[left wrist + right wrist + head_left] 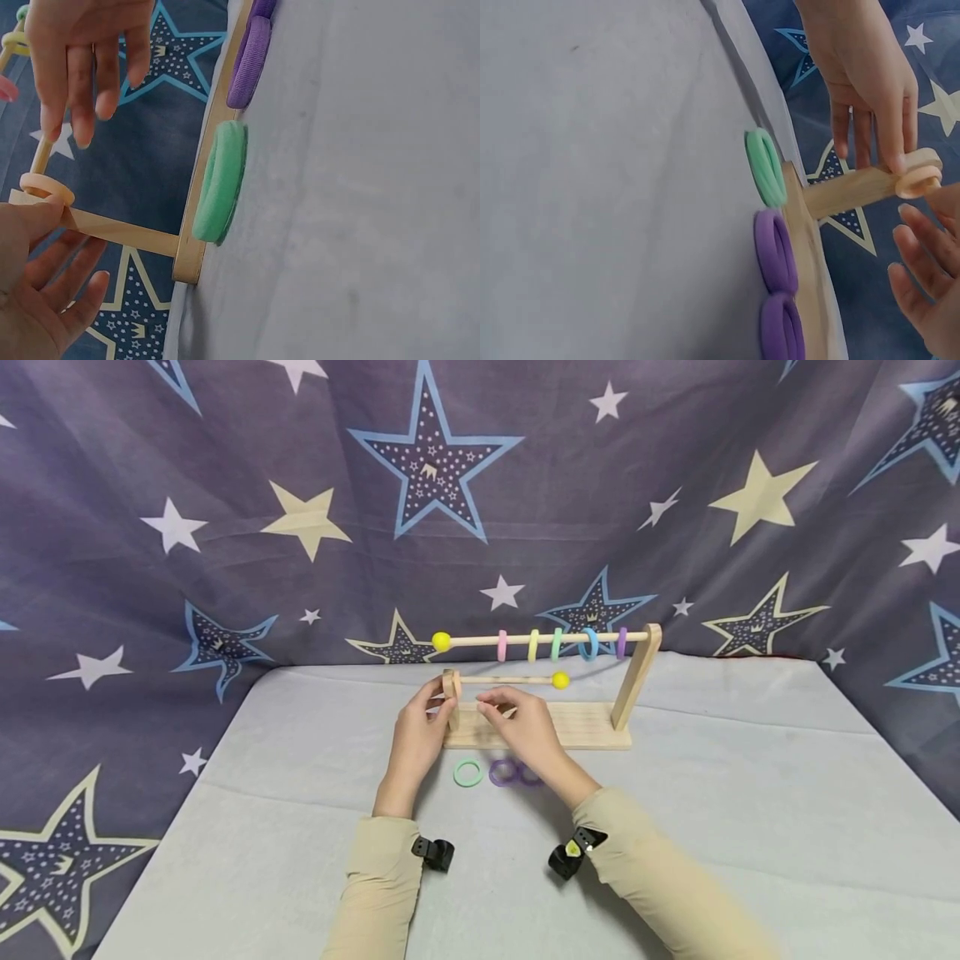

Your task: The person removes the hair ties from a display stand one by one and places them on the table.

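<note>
A wooden rack (536, 737) with two rods stands on the table. My left hand (420, 732) grips its short left post (124, 231), the thumb against a peach hair tie (46, 189) and the fingers behind the wood. That hair tie sits round the base of the lower rod (510, 680), right by the post. My right hand (522, 724) is beside this rod with loosely bent fingers and holds nothing; one fingertip overlaps the rod in the left wrist view. In front of the rack lie a green hair tie (468, 773) and two purple hair ties (775, 251), partly behind the right forearm in the head view.
Pink (502, 646), yellow (533, 645), green (557, 644), blue (588, 644) and purple (622, 643) hair ties hang on the upper rod. Yellow balls (441, 642) cap both rods. A tall post (637, 677) rises at right. Behind the table (720, 793) hangs a star-patterned cloth (525, 552).
</note>
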{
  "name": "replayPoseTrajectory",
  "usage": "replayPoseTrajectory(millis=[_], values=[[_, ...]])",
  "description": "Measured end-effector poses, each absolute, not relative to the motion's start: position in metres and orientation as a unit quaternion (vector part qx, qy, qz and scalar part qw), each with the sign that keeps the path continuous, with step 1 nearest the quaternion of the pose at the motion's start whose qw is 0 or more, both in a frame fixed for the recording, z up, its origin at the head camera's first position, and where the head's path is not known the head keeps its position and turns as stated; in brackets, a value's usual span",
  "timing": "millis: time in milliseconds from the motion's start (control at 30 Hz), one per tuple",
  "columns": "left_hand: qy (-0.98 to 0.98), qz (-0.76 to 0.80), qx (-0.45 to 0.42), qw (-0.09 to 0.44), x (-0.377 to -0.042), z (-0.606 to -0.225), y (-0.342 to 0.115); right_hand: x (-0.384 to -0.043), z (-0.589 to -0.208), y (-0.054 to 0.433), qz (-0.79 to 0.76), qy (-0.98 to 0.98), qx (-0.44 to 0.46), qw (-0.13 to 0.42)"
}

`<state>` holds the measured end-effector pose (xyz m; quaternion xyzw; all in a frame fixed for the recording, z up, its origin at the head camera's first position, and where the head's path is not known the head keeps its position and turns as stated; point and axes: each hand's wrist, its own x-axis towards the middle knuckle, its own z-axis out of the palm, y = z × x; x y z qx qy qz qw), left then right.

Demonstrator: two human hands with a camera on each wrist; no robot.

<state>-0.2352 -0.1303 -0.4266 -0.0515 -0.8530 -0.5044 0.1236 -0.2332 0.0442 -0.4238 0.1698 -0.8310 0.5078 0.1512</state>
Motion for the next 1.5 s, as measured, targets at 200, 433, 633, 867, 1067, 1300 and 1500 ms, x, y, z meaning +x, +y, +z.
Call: replayPoseTrajectory(millis=[200, 433, 633, 867, 1067, 1300, 1500], values=[[-0.853, -0.505, -0.052, 0.121, -0.235, -0.427, -0.131, -0.237, -0.425, 0.029, 0.528, -0.818, 0.155, 0.168], [-0.856, -0.501, -0.053, 0.118, -0.236, -0.427, -0.132, -0.240, -0.424, 0.017, 0.524, -0.818, 0.153, 0.181], [-0.858, -0.497, -0.053, 0.117, -0.236, -0.427, -0.133, -0.242, -0.423, 0.011, 0.526, -0.818, 0.145, 0.182], [-0.860, -0.493, -0.056, 0.119, -0.236, -0.427, -0.133, -0.244, -0.424, 0.008, 0.529, -0.815, 0.145, 0.187], [-0.859, -0.495, -0.055, 0.118, -0.236, -0.426, -0.132, -0.243, -0.426, 0.009, 0.529, -0.816, 0.141, 0.188], [-0.857, -0.499, -0.053, 0.119, -0.237, -0.426, -0.131, -0.242, -0.426, 0.015, 0.518, -0.822, 0.136, 0.194], [-0.855, -0.502, -0.057, 0.119, -0.236, -0.426, -0.131, -0.240, -0.426, 0.024, 0.515, -0.823, 0.140, 0.194]])
